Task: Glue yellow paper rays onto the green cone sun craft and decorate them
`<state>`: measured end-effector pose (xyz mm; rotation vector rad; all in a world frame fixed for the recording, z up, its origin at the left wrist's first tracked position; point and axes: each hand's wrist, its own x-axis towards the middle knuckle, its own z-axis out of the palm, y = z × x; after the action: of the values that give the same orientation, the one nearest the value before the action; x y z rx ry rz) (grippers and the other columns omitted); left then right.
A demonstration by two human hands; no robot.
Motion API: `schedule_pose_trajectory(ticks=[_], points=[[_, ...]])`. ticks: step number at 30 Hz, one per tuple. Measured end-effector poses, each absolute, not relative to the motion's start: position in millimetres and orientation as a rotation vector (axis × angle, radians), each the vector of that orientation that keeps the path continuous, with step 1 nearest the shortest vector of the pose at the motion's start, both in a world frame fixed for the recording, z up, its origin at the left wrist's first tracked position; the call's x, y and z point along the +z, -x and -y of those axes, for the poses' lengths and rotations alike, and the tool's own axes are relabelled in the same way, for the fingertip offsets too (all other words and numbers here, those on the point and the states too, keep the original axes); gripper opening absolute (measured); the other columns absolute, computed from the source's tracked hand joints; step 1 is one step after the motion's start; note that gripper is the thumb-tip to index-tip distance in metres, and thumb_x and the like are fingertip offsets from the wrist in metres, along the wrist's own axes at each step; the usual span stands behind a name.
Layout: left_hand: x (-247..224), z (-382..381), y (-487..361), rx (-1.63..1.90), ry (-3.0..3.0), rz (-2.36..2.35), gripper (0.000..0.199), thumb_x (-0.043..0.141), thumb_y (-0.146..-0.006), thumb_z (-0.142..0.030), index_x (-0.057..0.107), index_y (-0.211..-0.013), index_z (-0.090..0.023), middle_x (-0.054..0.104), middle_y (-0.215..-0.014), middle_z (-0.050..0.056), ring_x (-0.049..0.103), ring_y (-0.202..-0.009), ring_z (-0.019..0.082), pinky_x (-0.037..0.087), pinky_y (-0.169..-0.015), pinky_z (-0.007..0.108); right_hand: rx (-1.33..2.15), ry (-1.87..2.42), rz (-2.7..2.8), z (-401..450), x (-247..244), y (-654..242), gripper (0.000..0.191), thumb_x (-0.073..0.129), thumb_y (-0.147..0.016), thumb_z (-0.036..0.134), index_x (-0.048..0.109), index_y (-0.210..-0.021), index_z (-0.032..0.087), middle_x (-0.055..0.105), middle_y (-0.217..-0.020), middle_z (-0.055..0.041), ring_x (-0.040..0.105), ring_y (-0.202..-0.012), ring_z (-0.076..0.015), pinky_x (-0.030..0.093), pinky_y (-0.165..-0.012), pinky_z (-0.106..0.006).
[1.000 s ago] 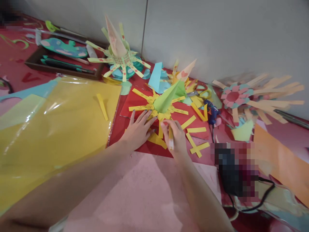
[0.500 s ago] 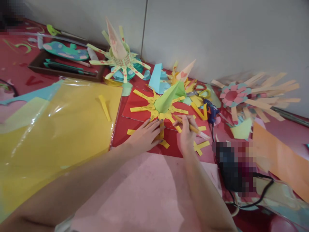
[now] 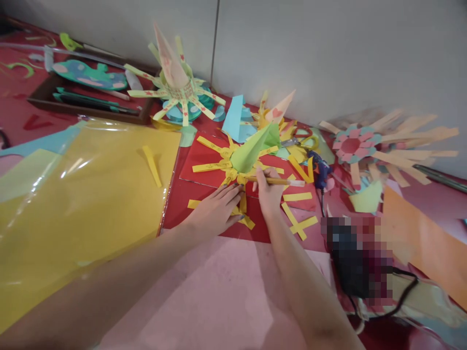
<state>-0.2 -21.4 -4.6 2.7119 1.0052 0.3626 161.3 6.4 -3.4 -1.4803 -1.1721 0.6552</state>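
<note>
A paper craft lies on a red sheet (image 3: 255,228): a green paper cone (image 3: 246,154) ringed by yellow paper strips (image 3: 207,167) that spread outward like rays, with small dark marks on several. My left hand (image 3: 217,210) is open, its fingers lying flat on the red sheet beside a strip pointing toward me. In my right hand (image 3: 269,190) is a slim yellow pen (image 3: 277,181) with a whitish end, its tip at the base of the strips below the cone. Loose yellow strips (image 3: 299,224), two of them crossed, lie right of my right hand.
Behind stands a pale cone craft (image 3: 175,73) beside a brown tray (image 3: 85,109). A plastic-covered yellow sheet (image 3: 120,194) lies left. Scissors (image 3: 308,142), a blue glue gun (image 3: 321,167), a peach strip craft (image 3: 394,141) and an orange sheet (image 3: 419,228) are at right.
My right hand has shifted left with the pen, which now lies nearly level, its tip nearer the middle strips. My left hand stays on the sheet. The view has shifted slightly.
</note>
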Motion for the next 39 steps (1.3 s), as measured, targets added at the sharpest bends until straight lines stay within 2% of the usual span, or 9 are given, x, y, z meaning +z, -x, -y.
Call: schedule_pose_trajectory(ticks=[6,12,16,21,27,30,35,39], points=[[-9,23,0,0.398,-2.735,-1.007,0.045,0.043,-0.095,-0.036,0.050,-0.128,-0.007,0.048,-0.139,0.015,0.041,-0.132,0.025,0.032,-0.112,0.040,0.633,1.509,1.254,-7,0,-163,0.033,0.056,-0.083,0.040,0.040,-0.060,0.023,0.047,-0.043,0.0095,0.048,-0.044,-0.0084,0.042,-0.056,-0.024],[-10,23,0,0.425,-2.726,-0.997,0.041,0.042,-0.095,-0.035,0.052,-0.126,-0.010,0.048,-0.139,0.015,0.041,-0.132,0.024,0.032,-0.112,0.041,0.690,1.506,1.272,-7,-2,-163,0.034,0.052,-0.084,0.034,0.037,-0.057,0.022,0.043,-0.040,0.0101,0.043,-0.041,-0.0075,0.040,-0.054,-0.024],[-11,23,0,0.439,-2.722,-0.995,0.043,0.042,-0.095,-0.034,0.051,-0.127,-0.007,0.048,-0.138,0.016,0.041,-0.132,0.025,0.032,-0.112,0.042,0.606,1.520,1.250,-7,-4,-163,0.033,0.051,-0.085,0.036,0.036,-0.059,0.023,0.042,-0.042,0.0102,0.044,-0.042,-0.0075,0.040,-0.055,-0.024],[-10,22,-1,0.441,-2.709,-0.996,0.042,0.044,-0.094,-0.034,0.050,-0.128,-0.010,0.049,-0.138,0.014,0.041,-0.132,0.024,0.032,-0.112,0.040,0.609,1.522,1.245,-9,-7,-164,0.035,0.053,-0.084,0.038,0.035,-0.058,0.023,0.038,-0.041,0.0103,0.041,-0.041,-0.0077,0.040,-0.052,-0.024],[-4,21,-1,0.407,-2.692,-0.981,0.045,0.049,-0.092,-0.033,0.050,-0.128,-0.006,0.049,-0.137,0.016,0.042,-0.131,0.025,0.031,-0.113,0.041,0.519,1.482,1.074,6,18,-167,0.035,0.053,-0.085,0.038,0.039,-0.058,0.022,0.041,-0.042,0.0094,0.043,-0.042,-0.0069,0.041,-0.052,-0.023],[-1,23,-1,0.415,-2.750,-0.956,0.038,0.045,-0.094,-0.030,0.056,-0.123,-0.008,0.053,-0.134,0.013,0.045,-0.129,0.024,0.030,-0.114,0.044,0.532,1.484,1.086,18,28,-165,0.038,0.054,-0.085,0.042,0.038,-0.058,0.021,0.042,-0.042,0.0087,0.045,-0.042,-0.0071,0.039,-0.049,-0.022],[-1,28,-1,0.543,-2.832,-0.963,0.033,0.036,-0.098,-0.025,0.065,-0.107,-0.013,0.064,-0.120,0.009,0.057,-0.116,0.020,0.039,-0.108,0.041,0.644,1.500,1.124,19,11,-163,0.038,0.052,-0.086,0.046,0.040,-0.059,0.022,0.045,-0.041,0.0082,0.048,-0.041,-0.0084,0.042,-0.051,-0.024],[-4,29,0,0.582,-2.892,-0.955,0.033,0.035,-0.098,-0.022,0.066,-0.104,-0.013,0.067,-0.113,0.009,0.059,-0.111,0.020,0.043,-0.105,0.040,0.745,1.487,1.179,11,0,-164,0.039,0.052,-0.084,0.048,0.042,-0.057,0.022,0.047,-0.042,0.0067,0.055,-0.049,-0.0105,0.046,-0.059,-0.025]])
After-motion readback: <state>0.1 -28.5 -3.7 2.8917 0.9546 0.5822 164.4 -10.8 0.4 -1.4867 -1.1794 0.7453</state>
